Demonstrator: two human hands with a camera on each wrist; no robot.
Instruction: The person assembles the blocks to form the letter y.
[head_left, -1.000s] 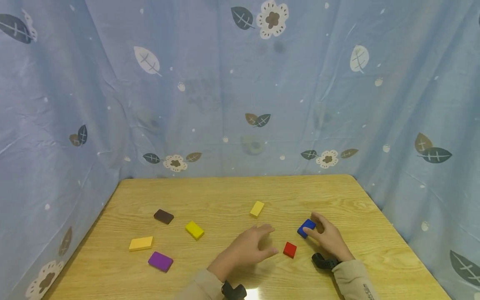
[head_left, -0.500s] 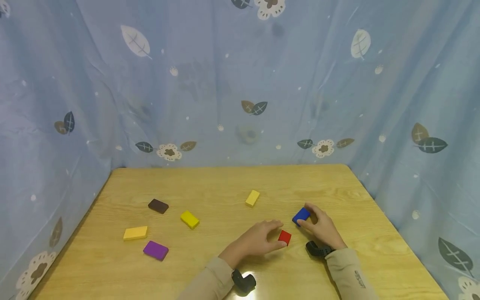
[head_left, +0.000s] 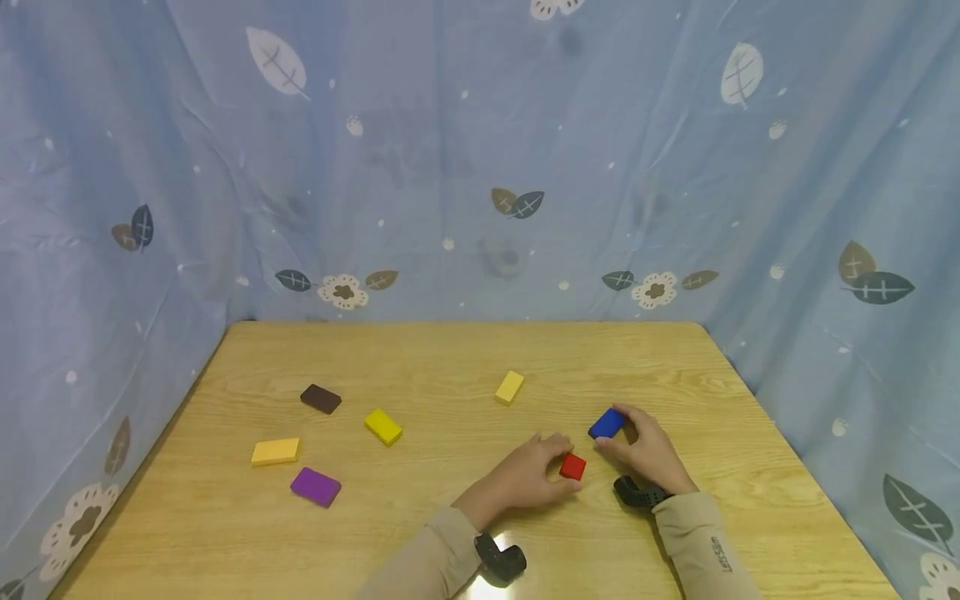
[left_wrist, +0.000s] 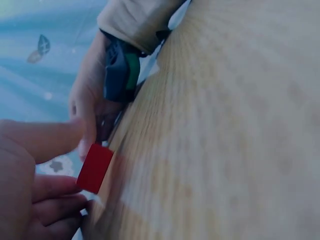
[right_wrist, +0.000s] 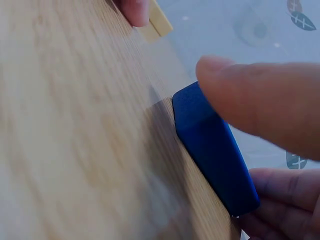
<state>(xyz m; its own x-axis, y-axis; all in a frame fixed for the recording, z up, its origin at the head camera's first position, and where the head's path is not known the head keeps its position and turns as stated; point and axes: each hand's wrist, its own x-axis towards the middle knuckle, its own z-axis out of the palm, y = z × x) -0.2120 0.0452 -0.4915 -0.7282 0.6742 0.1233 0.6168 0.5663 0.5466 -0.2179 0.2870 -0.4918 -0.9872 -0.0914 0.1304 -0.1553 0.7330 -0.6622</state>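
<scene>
On the wooden table, my left hand (head_left: 528,473) curves its thumb and fingers around a small red block (head_left: 573,467). The left wrist view shows fingertips at one end of that red block (left_wrist: 95,168), with the thumb just off the other end. Farther right, my right hand (head_left: 647,446) holds a blue rectangular block (head_left: 606,423) between thumb and fingers. In the right wrist view, the thumb (right_wrist: 235,92) overlaps the top of the blue block (right_wrist: 215,150), whose lower edge lies close to the tabletop; fingers are at its far end.
A pale yellow block (head_left: 509,388) lies behind the hands. To the left are a bright yellow block (head_left: 383,427), a dark brown block (head_left: 321,398), an orange-yellow block (head_left: 275,452) and a purple block (head_left: 316,487). A patterned blue curtain (head_left: 450,150) surrounds the table.
My left hand has moved right to the red block, and its thumb and fingers now span it. The right hand stays at the blue block. The head view has tilted slightly.
</scene>
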